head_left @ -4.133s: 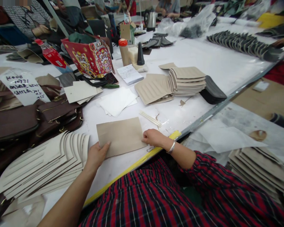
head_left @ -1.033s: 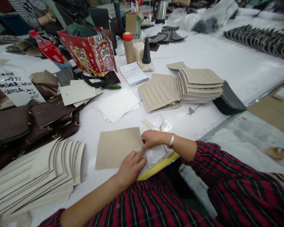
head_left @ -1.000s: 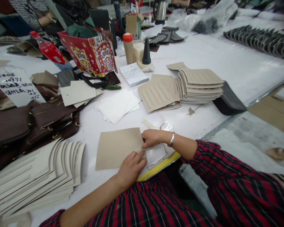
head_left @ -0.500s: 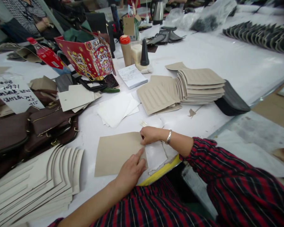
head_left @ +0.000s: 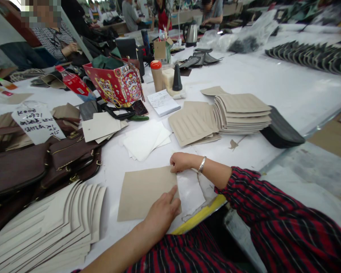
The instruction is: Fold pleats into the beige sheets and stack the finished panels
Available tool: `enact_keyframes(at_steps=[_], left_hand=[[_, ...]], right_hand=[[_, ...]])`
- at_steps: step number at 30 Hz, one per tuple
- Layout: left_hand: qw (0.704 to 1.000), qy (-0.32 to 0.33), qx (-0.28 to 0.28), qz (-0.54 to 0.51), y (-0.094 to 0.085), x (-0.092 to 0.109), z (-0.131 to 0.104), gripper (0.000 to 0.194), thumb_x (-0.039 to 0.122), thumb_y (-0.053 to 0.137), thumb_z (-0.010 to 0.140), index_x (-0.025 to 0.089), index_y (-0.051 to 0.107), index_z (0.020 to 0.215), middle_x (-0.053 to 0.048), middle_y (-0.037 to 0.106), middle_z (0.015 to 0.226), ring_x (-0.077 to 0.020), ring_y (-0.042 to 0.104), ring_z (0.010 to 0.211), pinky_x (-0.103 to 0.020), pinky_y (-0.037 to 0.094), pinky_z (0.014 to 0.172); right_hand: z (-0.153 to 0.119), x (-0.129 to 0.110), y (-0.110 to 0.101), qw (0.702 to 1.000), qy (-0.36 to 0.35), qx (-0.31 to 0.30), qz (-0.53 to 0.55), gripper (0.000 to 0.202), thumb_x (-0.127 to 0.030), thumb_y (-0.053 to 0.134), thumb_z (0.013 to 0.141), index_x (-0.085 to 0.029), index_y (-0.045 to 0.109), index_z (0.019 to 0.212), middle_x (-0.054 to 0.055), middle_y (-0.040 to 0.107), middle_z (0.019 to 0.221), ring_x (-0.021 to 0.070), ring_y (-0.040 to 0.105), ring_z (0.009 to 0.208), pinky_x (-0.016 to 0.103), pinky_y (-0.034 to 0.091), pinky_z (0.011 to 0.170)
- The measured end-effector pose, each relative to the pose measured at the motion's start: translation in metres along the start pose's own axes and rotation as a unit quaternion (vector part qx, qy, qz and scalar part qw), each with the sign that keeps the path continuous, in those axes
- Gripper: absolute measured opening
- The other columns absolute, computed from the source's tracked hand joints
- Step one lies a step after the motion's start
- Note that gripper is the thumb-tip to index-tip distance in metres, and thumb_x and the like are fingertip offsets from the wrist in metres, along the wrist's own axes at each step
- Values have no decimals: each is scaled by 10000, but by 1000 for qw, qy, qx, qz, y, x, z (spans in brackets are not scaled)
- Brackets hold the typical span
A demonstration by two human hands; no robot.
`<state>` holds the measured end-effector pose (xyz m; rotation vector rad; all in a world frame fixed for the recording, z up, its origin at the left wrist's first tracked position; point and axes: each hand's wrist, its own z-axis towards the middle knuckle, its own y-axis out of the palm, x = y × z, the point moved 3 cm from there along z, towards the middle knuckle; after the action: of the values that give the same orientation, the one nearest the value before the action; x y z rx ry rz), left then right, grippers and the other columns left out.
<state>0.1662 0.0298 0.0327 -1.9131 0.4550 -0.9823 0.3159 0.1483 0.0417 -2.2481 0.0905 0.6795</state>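
A flat beige panel [head_left: 146, 193] lies on the white table near its front edge. My left hand [head_left: 163, 208] rests on the panel's right part, index finger stretched out and pressing near the right edge. At the panel's top right corner is my right hand [head_left: 182, 162], its fingers closed in a pinch on the corner; a silver bracelet circles that wrist. White paper [head_left: 190, 189] lies just right of the panel, under my right wrist.
Stacked beige pieces [head_left: 241, 113] stand behind the hands, pale panels [head_left: 51, 223] fan out at the left front, brown bags [head_left: 19, 167] lie at left. A red bag [head_left: 116, 85], bottle [head_left: 76, 85] and notepad [head_left: 162, 102] are farther back. People are in the background.
The view has tilted up, so the table's things appear lower and more background shows. My right hand has shifted slightly up along the panel's edge to its corner.
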Motion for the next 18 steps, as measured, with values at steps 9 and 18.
enact_keyframes(at_steps=[9, 18], left_hand=[[1000, 17, 16, -11, -1, -1, 5, 80, 185, 525, 766, 175, 573, 830, -94, 278, 1416, -242, 523, 1041, -386, 429, 839], [1000, -3, 10, -17, 1, -1, 5, 82, 210, 526, 785, 165, 578, 830, -116, 254, 1410, -258, 475, 1102, -382, 413, 864]], right_hand=[[2, 0, 2, 1000, -19, 0, -15, 229, -199, 520, 605, -107, 673, 747, 54, 667, 646, 118, 548, 544, 207, 349, 496], [-5, -7, 1, 997, -36, -39, -49, 308, -339, 567, 662, -86, 653, 814, 87, 662, 743, 141, 556, 613, 222, 349, 518]])
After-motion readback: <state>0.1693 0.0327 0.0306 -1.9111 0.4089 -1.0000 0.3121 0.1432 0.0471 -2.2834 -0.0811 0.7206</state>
